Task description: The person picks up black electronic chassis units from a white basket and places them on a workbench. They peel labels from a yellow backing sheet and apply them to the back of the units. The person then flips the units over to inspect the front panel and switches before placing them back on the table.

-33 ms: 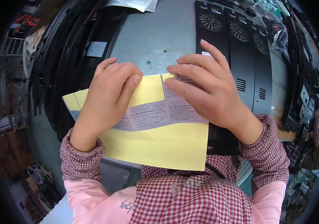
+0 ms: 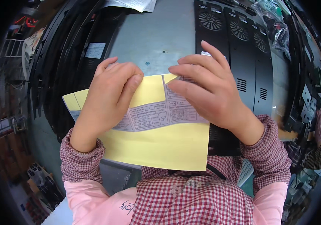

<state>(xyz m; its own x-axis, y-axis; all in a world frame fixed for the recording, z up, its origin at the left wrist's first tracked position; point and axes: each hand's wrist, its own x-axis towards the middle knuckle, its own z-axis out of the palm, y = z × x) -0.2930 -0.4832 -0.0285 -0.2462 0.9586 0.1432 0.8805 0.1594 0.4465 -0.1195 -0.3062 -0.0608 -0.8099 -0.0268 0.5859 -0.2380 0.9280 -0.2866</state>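
A yellow backing sheet [image 2: 153, 148] of grey printed stickers is held in front of my body. Its middle carries a band of grey stickers, with bare yellow above and below. My left hand [image 2: 110, 93] is closed over the sheet's upper edge, thumb on top. My right hand [image 2: 209, 86] has its thumb and index finger together at the corner of a grey sticker [image 2: 181, 107], which is lifting at the top edge and shows a small yellow triangle beneath. The other fingers are spread. The pinched bit itself is partly hidden by the fingertips.
Black metal panels with round fan grilles [image 2: 239, 30] lie at the right of the grey table [image 2: 149, 37]. More long black panels [image 2: 89, 60] are stacked at the left, one with a white label. White papers lie at the far edge, and a clear plastic bag [image 2: 277, 32] sits far right.
The sticker's corner under my right fingertips is lifted slightly more, baring a larger yellow triangle. My left hand stays in place on the sheet.
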